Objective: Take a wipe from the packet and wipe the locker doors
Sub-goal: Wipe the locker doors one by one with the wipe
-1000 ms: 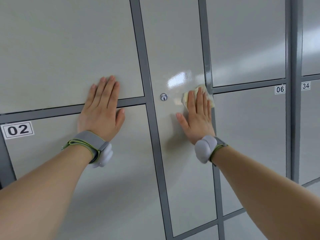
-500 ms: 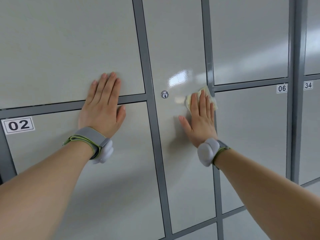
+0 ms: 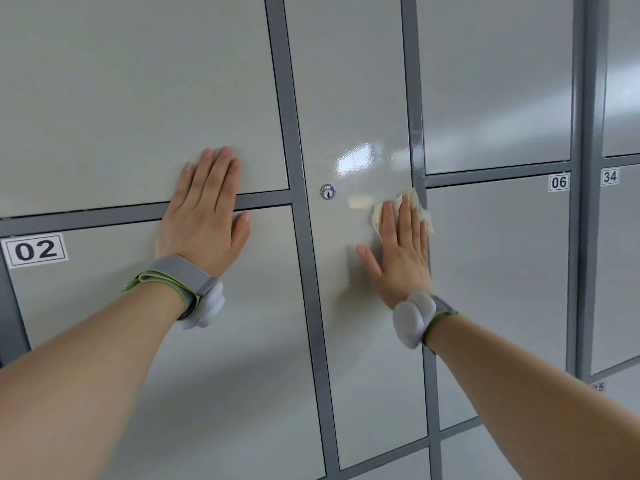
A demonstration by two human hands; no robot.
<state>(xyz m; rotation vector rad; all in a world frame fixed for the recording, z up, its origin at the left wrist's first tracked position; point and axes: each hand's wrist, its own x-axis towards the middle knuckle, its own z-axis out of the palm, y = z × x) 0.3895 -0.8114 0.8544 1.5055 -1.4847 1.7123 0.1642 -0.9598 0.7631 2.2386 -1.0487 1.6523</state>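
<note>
Straight, flat fingers (image 3: 405, 220) of the right hand (image 3: 401, 261) press one crumpled, pale-yellow wipe (image 3: 414, 199) onto the glossy middle locker door (image 3: 360, 341), at its right edge, level with the single round metal lock (image 3: 327, 191). The wipe is bunched, with no clear long axis. The left hand (image 3: 201, 223) lies flat, fingers relaxed, across a grey frame bar (image 3: 104, 216) between two doors.

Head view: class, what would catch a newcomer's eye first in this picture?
The right hand presses a pale wipe flat against the right edge of the tall middle door, right of its lock. The left hand rests flat across the bar between two doors at left, near the 02 label.
</note>
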